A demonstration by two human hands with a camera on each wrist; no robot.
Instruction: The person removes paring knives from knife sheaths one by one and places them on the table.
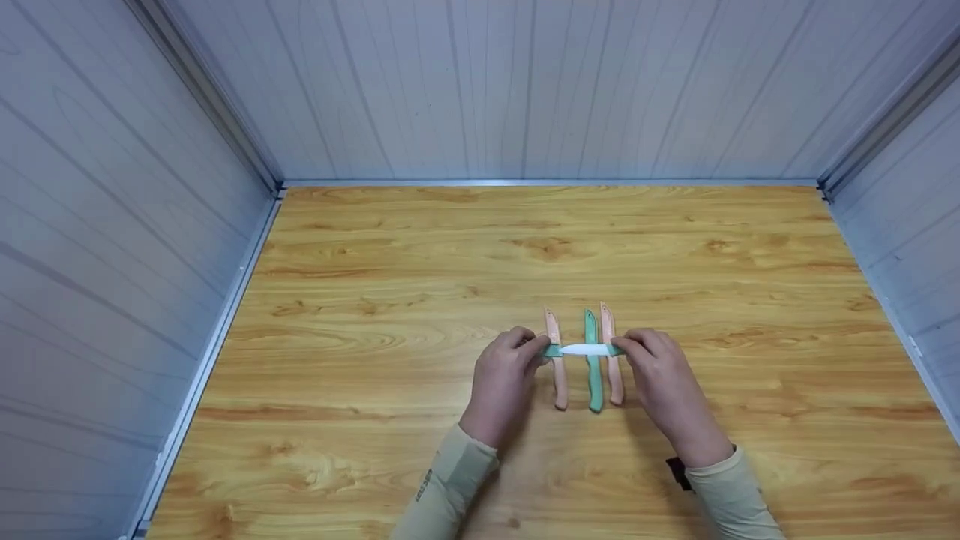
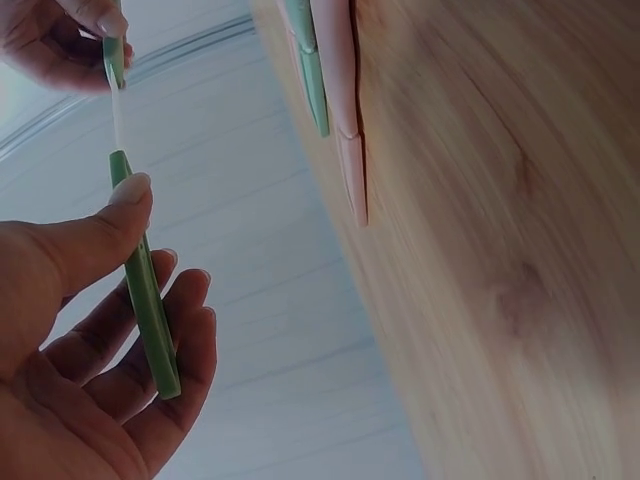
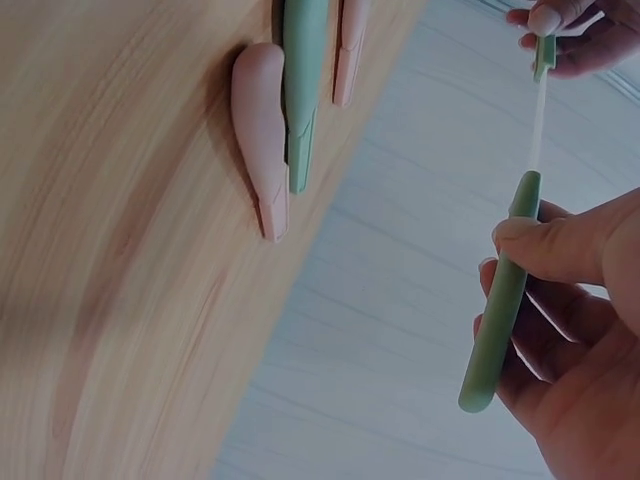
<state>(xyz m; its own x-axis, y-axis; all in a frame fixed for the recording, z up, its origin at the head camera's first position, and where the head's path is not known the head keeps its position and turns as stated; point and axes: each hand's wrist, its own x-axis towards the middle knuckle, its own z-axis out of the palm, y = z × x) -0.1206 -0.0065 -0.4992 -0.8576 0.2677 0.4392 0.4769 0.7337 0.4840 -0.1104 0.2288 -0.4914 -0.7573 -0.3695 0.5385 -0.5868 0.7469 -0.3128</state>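
Note:
Between the hands is a small green-handled knife (image 3: 493,330), its white blade (image 1: 589,349) bare for most of its length. My right hand (image 1: 667,386) grips the handle with thumb and fingers. In my left hand (image 1: 501,386), the thumb and fingers pinch a slim green sheath (image 2: 150,310); whether the blade's tip is still inside it, I cannot tell. Below the held knife, sheathed knives lie on the table: a pink one (image 1: 559,382) at left, a green one (image 1: 595,386) in the middle, and another pink one (image 1: 616,382) close beside the green.
The wood-grain table (image 1: 375,262) extends around the knives. Pale panels stand at its left (image 1: 112,262), back (image 1: 487,90) and right (image 1: 915,187), with metal edging along their bases. A dark strap (image 1: 679,474) shows at the right wrist.

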